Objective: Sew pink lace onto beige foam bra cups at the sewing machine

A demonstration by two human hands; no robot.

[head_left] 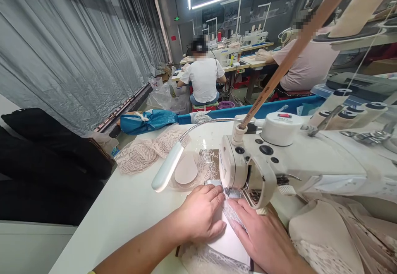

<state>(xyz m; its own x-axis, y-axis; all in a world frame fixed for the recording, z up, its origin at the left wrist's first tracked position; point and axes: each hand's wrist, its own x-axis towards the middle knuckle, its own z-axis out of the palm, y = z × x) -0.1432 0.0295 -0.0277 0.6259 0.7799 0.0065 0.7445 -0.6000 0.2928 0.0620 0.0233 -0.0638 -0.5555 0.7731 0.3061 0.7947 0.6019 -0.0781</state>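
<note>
On the bed of a white sewing machine (232, 167), my left hand (203, 212) lies palm down with its fingers stretched forward. Under it is a smooth white piece (228, 247) bordered by pale lace fabric (195, 259). Across the work, my right hand (262, 234) rests flat, its fingertips close to the presser foot and its fingers over the lace edge. Neither hand is clenched. The needle and the exact stitching spot are hidden by the machine head. Beyond my left fingers sits a beige lace cup (186, 169).
A bendable lamp (169, 166) arches over the table's left part. Lace pieces (138, 156) lie at the far left edge, beige fabric (322, 232) at the right. Thread cones (338, 100) stand behind the machine. Two people (203, 77) sit at other machines farther off.
</note>
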